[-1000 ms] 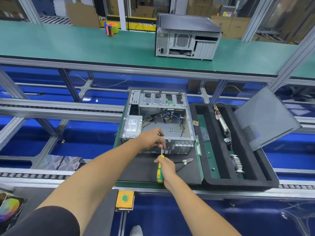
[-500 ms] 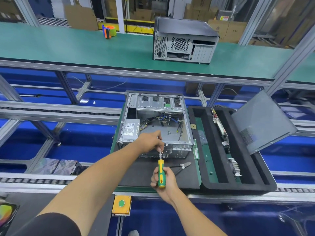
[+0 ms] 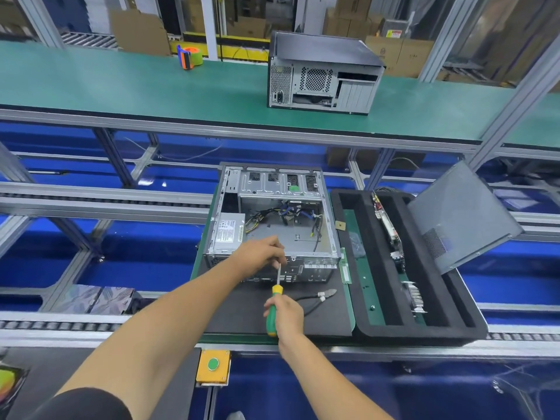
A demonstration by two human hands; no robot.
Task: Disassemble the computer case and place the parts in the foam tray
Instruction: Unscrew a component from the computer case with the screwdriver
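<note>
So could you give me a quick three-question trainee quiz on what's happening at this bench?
1. True or false: the open computer case has its side panel attached.
2. Which hand grips the screwdriver handle: A left hand, B right hand?
3. Fill in: the side cutters lie on the black ___.

Key: 1 false, the panel leans on the foam tray; 2 B; 3 mat.

Single head-worn view, wide-angle, looking forward and down from above the near edge of the desk (image 3: 272, 316). Close over the open computer case (image 3: 272, 219) and foam tray (image 3: 360, 268); facing a green conveyor (image 3: 121, 86) and cardboard boxes (image 3: 403, 53) farther back.
</note>
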